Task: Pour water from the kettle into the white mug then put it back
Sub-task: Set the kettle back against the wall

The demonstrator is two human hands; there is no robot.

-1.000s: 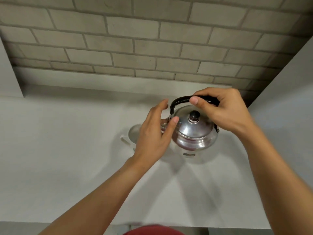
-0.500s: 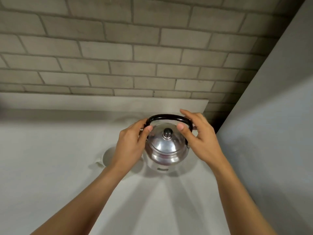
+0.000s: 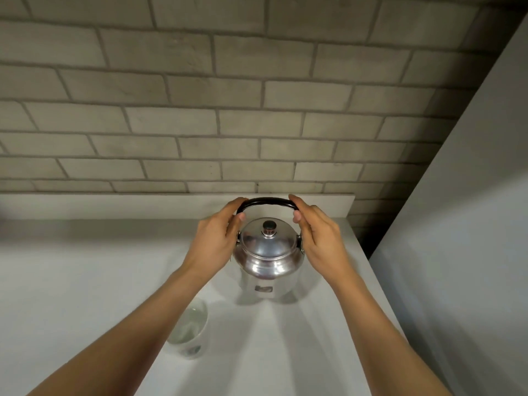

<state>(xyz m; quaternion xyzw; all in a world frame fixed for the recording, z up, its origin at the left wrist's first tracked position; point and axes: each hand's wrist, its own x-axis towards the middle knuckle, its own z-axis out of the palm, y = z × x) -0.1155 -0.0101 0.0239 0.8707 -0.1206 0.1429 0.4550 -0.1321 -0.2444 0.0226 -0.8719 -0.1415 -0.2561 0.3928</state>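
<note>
Both bare forearms reach forward from the lower corners of the view and converge toward the middle. The left hand (image 3: 215, 238) is held with its back toward the camera, its fingers (image 3: 238, 205) curled round the left end of the kettle handle (image 3: 268, 202) and the thumb pressing from the near side. The right hand (image 3: 321, 238) mirrors it, fingers wrapped over the right end, thumb tip showing below. Both wrists are nearly straight, and the palms face each other.
</note>
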